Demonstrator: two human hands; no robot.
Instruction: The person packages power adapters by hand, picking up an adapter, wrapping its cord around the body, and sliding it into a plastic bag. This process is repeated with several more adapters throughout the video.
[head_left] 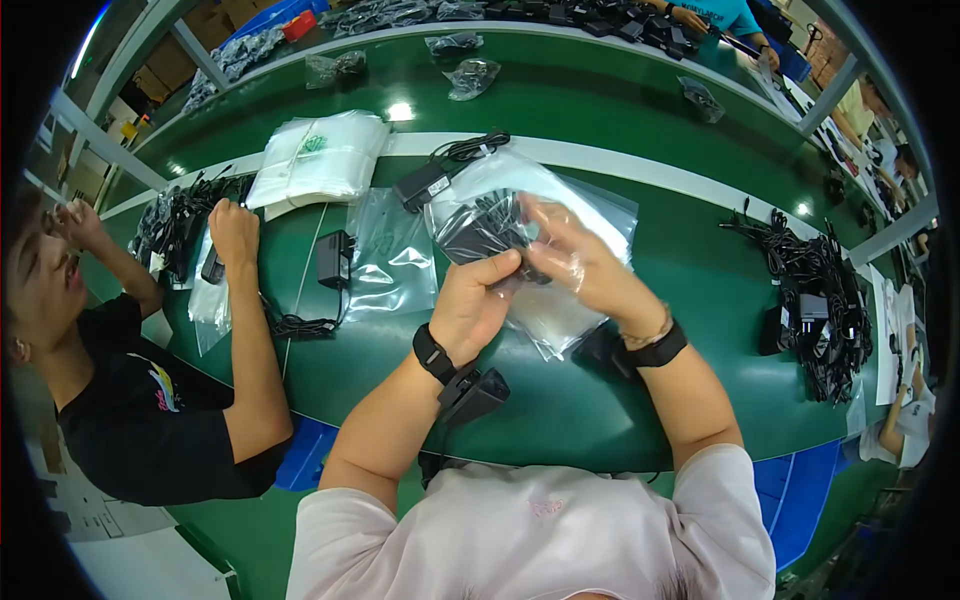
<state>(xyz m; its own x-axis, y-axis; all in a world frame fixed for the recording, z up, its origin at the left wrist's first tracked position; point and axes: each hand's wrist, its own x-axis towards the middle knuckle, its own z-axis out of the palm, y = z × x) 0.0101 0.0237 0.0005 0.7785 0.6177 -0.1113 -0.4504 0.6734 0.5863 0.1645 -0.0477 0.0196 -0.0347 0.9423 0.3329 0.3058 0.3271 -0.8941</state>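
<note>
In front of me a clear plastic bag with a black power adapter (480, 228) and its coiled cable inside is held above the green table. My left hand (475, 305) pinches the bag's lower edge between thumb and fingers. My right hand (590, 265) has its fingers closed at the bag's right side, with thin film over them. Beneath lies a stack of clear plastic bags (600, 215). At its upper left corner rests another black adapter (425, 185) with a bundled cable. A black adapter (478, 397) lies by my left wrist, near the table edge.
A co-worker's arm (248, 320) reaches in at the left, beside an adapter (333, 258) with a cable. A banded bag stack (318, 160) lies at the back left. Heaped black adapters (815, 310) stand at the right. Bagged adapters (472, 78) lie on the far green surface.
</note>
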